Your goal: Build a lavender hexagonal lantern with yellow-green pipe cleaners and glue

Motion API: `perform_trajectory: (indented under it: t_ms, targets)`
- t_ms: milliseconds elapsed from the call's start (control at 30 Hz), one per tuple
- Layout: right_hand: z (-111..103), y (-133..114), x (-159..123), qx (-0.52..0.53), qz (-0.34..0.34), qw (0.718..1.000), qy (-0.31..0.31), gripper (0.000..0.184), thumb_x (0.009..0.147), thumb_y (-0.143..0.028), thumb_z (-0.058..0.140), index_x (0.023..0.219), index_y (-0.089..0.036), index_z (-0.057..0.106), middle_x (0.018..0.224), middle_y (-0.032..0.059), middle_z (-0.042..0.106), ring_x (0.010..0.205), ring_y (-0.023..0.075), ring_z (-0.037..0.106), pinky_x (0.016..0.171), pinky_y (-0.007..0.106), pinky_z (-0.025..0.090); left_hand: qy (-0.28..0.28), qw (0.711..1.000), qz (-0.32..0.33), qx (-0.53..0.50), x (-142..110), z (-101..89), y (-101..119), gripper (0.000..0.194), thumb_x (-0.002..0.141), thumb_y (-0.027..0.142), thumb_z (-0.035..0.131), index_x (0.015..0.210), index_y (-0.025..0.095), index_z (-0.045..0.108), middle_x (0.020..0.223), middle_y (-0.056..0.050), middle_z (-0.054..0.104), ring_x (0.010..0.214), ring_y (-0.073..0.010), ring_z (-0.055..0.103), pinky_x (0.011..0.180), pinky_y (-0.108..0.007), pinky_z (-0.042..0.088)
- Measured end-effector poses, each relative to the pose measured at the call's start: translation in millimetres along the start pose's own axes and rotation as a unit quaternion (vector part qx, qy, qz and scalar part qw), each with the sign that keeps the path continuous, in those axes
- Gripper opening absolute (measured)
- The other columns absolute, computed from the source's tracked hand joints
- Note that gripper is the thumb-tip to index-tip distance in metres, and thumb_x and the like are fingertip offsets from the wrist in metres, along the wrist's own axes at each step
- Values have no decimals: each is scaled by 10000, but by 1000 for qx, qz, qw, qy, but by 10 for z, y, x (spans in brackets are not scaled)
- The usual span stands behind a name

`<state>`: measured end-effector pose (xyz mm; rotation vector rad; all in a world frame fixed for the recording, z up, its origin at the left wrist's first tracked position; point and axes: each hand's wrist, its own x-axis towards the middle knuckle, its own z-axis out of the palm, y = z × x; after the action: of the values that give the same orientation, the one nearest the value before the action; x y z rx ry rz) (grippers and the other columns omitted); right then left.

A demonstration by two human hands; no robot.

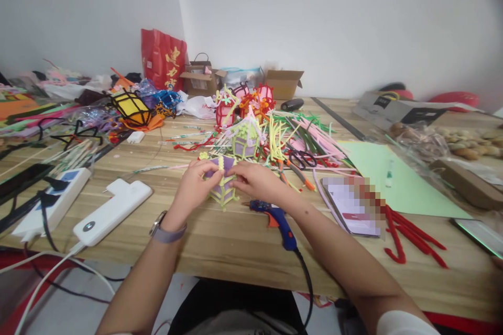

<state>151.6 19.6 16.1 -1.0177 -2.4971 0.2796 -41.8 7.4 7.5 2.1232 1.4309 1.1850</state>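
Observation:
Just in front of me on the table stands a small purple lantern (223, 196) framed in pale yellow pipe cleaners. My left hand (198, 180) is closed on its upper left, thumb and fingertips pinched at the top edge. From the other side my right hand (251, 178) pinches the lantern's upper right. What the fingertips press between them is partly hidden. Beneath my right wrist lies a blue glue gun (275, 215), its nozzle pointing toward the lantern. Directly behind is a similar purple and yellow-green lantern (244, 144) with a pink top.
Pliers (301, 174), black scissors (302, 158) and bundled pipe cleaners (318, 138) lie behind my right hand. A phone (349, 207) and red pipe cleaners (412, 238) are on the right. A white power bank (113, 212) and power strip (58, 204) sit left, trailing cables.

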Motion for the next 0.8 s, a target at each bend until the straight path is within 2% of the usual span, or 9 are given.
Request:
perform_trajectory:
  t_ms: [267,800]
  targets:
    - [-31,-59,1,-1,29,1000,-12,223,868,-230,624,1078,-181,683,806,28,630,722,144,552,672,242,376,4,1000,2,6,-6,-14,37,192,786,339,556,660,225,645,769,-19,686,846,-204,582,839,-338,421]
    - [3,-38,13,11,6,1000,-1,165,881,-156,584,1004,-173,693,912,71,684,829,170,598,739,260,404,-6,1000,0,-6,-2,-17,37,212,795,344,548,658,213,642,759,-13,684,821,-193,579,863,-342,404]
